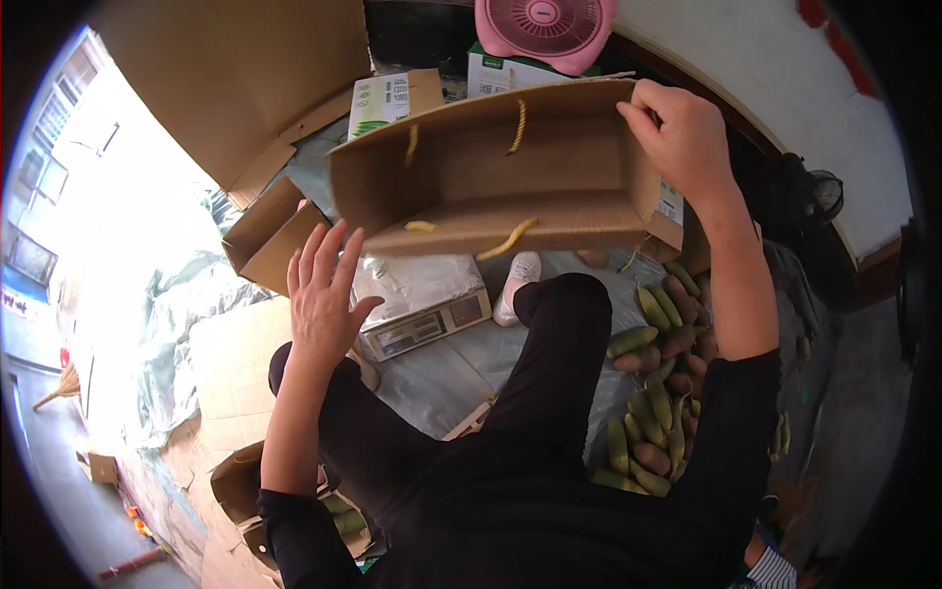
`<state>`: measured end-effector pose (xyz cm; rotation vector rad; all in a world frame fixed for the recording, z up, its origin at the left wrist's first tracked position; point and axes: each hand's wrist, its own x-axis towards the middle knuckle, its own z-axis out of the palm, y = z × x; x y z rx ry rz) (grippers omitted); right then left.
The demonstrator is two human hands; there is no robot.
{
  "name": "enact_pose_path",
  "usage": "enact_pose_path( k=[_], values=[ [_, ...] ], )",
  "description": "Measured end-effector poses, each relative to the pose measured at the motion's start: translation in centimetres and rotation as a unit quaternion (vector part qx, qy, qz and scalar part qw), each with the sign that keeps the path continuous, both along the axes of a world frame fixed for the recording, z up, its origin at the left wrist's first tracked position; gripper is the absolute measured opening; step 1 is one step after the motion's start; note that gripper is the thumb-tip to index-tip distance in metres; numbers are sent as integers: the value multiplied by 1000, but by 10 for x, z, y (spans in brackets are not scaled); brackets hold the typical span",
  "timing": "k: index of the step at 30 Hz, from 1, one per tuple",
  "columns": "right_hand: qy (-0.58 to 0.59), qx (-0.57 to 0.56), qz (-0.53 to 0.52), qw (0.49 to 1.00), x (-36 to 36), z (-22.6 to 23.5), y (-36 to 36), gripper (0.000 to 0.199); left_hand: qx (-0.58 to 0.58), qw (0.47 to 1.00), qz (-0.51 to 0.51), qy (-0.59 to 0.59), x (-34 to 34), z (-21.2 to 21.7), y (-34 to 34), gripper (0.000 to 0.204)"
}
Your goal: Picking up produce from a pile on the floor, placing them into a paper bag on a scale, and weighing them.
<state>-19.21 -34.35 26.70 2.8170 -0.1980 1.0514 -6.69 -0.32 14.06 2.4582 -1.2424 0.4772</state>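
Note:
My right hand (pixel 682 137) pinches the upper right corner of a long brown cardboard box (pixel 540 172), holding it up in front of me. The box is tilted with its open side toward me; its inside is bare apart from yellow rope handles (pixel 517 128) threaded through the walls. At its lower left, my left hand (pixel 326 290) is raised with fingers spread and holds nothing. Whether its fingertips touch the box edge I cannot tell. Below the box, on the floor between my feet, sits a weighing scale (pixel 422 304) with a pale flat top.
Long green vegetables with reddish-brown ones (pixel 657 393) lie heaped on plastic sheeting at the right. An opened carton (pixel 280 236) stands left of the scale, another (pixel 240 486) by my left leg. Printed cartons (pixel 378 103) and a pink fan (pixel 545 25) stand at the back.

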Motion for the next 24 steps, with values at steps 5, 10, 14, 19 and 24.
enact_pose_path(
  k=[5, 10, 14, 19, 24],
  values=[
    [12, 162, 40, 986, 19, 14, -12, 21, 58, 998, 18, 18, 17, 32, 0, 18],
    [217, 173, -34, 960, 88, -117, -50, 24, 166, 971, 24, 170, 49, 11, -13, 21],
    [291, 306, -25, 906, 94, -165, -32, 23, 167, 948, 12, 271, 48, -16, 10, 21],
    [278, 268, -18, 922, 109, -186, -18, 20, 178, 956, 7, 232, 56, -47, 13, 22],
    [227, 369, 70, 898, 106, -201, -35, 17, 197, 968, 16, 157, 65, -71, 9, 18]
  ],
)
